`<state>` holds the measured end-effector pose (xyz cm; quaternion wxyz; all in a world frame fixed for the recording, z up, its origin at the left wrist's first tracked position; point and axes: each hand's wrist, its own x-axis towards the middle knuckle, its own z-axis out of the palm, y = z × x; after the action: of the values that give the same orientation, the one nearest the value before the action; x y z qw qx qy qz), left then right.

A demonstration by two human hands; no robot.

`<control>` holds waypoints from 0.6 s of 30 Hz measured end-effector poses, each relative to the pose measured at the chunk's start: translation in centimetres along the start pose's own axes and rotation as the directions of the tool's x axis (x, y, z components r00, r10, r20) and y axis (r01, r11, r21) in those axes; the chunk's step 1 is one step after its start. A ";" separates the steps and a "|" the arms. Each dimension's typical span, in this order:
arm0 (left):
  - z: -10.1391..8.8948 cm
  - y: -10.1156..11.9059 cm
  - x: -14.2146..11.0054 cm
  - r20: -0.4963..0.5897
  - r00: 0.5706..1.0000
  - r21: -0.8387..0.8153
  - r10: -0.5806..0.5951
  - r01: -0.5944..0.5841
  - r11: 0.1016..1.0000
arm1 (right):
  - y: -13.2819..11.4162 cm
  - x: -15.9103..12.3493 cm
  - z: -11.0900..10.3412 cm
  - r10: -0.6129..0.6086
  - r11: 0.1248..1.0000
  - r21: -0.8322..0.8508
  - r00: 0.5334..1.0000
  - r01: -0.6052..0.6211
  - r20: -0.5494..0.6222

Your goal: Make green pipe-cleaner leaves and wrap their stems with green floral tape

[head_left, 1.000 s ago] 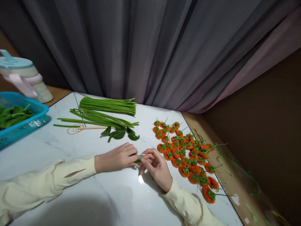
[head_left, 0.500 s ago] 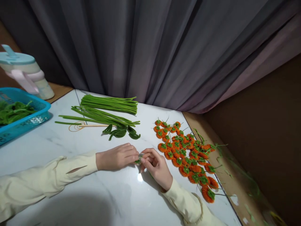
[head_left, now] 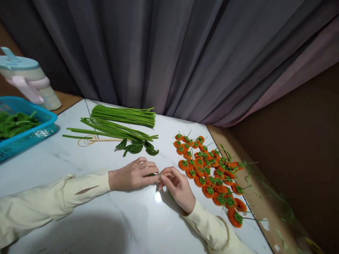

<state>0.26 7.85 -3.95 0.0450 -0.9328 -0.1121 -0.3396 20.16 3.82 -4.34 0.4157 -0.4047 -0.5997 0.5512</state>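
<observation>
Both hands meet over the white table, working on a green pipe cleaner (head_left: 153, 174) that is mostly hidden by the fingers. My left hand (head_left: 136, 173) is closed around it, palm down. My right hand (head_left: 178, 187) pinches it between thumb and fingertips, close to the left fingertips. A bit of green also shows below the right palm. Just beyond the left hand lie several dark green looped leaves (head_left: 136, 146). Right of my hands spreads a group of small orange fuzzy persimmons (head_left: 209, 191) with green tops and thin stems.
Loose green pipe cleaners (head_left: 113, 129) and a thicker bundle (head_left: 123, 115) lie at the back. A thin wooden stick (head_left: 106, 140) has a rubber band at its end. At left stand a blue basket (head_left: 50, 121) of green pieces and a lidded cup (head_left: 39, 86). A grey curtain (head_left: 132, 53) hangs behind.
My left fingers have lifted and spread slightly, with a little more green showing between them. The right hand stays nearly in place, still pinching.
</observation>
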 end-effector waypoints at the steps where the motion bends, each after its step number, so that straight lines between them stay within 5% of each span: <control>1: 0.0 0.0 0.0 -0.001 1.000 0.007 0.003 -0.003 1.000 | 0.0 0.0 0.0 0.001 1.000 -0.002 1.000 -0.001 -0.004; 18: -0.2 0.2 -0.4 -0.074 0.997 0.065 -0.010 0.015 0.998 | -0.1 -0.1 0.1 -0.031 0.998 0.055 0.999 0.032 -0.019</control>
<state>-0.08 7.52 -4.00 0.0776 -0.9169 -0.1273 -0.3703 20.06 3.63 -4.21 0.4408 -0.3883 -0.5868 0.5573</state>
